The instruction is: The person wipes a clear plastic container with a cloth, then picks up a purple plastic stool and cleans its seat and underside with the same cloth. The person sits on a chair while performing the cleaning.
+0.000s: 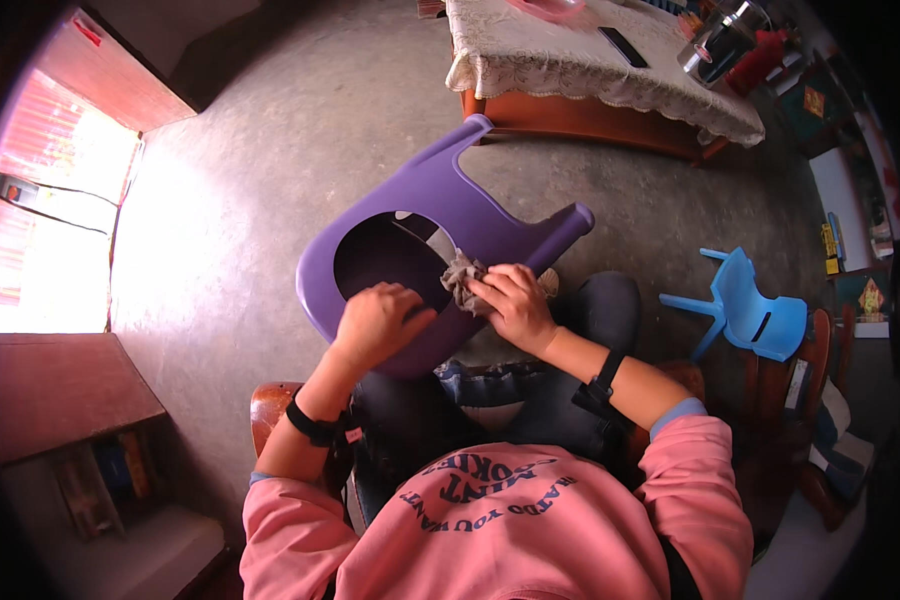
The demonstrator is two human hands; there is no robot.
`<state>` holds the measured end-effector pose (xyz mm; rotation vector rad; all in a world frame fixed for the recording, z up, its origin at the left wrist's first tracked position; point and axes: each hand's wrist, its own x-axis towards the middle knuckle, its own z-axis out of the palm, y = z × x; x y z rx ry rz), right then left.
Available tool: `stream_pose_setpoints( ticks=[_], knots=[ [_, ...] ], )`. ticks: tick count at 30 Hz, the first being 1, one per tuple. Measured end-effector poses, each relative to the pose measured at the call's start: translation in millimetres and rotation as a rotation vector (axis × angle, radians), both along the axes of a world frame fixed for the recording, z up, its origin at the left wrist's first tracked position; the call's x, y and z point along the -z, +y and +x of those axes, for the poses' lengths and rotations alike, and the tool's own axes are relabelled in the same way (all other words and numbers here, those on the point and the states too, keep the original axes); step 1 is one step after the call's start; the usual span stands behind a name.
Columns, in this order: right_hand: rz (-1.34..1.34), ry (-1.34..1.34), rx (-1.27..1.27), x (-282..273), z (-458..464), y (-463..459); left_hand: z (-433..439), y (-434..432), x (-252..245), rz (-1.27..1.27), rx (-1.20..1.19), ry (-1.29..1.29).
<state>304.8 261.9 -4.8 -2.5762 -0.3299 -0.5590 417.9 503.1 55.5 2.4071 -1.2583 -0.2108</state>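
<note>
A purple plastic chair (487,202) lies tipped before my knees, two of its legs pointing away to the upper right. Its side has a large oval opening with a dark interior. My right hand (521,304) presses a crumpled grey-brown cloth (465,281) against the purple plastic beside the opening's right edge. At the opening's near rim is my left hand (381,319), its fingers curled over the edge and the thumb pointing right. The fingertips of the left hand are partly hidden, so their exact hold is hard to see.
A table with a lace-edged cloth (525,71) stands at the back right, bearing a black phone (622,46) and a metal pot (724,45). A small blue plastic chair (746,307) sits on the right. Wooden furniture (67,382) is at the left, below a bright doorway.
</note>
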Motion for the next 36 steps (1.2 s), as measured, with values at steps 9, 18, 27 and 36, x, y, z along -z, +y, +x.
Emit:
stream_pose_setpoints(
  ticks=[9,18,27,36],
  knots=[
    [0.11,0.218,0.468,25.0,117.6,-44.4,-29.6,-6.8,-3.5,0.247,0.145,0.012],
    [0.151,0.196,0.337,24.4,40.3,-22.4,-30.6,-3.4,1.2,0.324,0.122,0.025],
    [0.335,0.281,0.073,2.4,-7.9,-10.8,-28.5,-1.3,2.3,0.267,0.12,0.009],
    [0.245,0.166,0.104,14.0,1.4,14.1,-27.6,0.1,7.3,0.227,0.136,-0.02]
  ],
)
